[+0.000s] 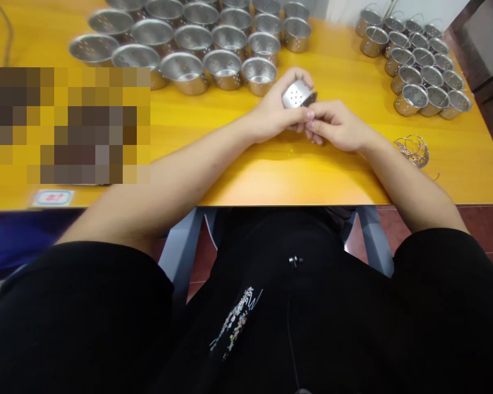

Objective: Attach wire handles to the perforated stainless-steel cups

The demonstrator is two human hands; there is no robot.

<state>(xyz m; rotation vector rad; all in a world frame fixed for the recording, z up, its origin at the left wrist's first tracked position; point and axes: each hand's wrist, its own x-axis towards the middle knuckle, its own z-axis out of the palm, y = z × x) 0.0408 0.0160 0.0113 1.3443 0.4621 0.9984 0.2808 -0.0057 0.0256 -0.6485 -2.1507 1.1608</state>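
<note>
A small steel cup with punched holes (296, 94) lies tilted on its side in my left hand (273, 112), base towards me. My left fingers wrap round its far side and the thumb lies along its near side. My right hand (340, 127) is closed in a pinch at the cup's right end, by the rim, its fingertips meeting my left thumb. Whatever is between those right fingertips is hidden. Both hands are just above the yellow table (246, 175).
Rows of perforated steel cups (225, 70) stand upright at the back left. More cups with thin wire handles (411, 101) stand at the back right. Loose curved wires (413, 150) lie beside my right forearm. A label (53, 197) is at the front edge; pixelation covers the left.
</note>
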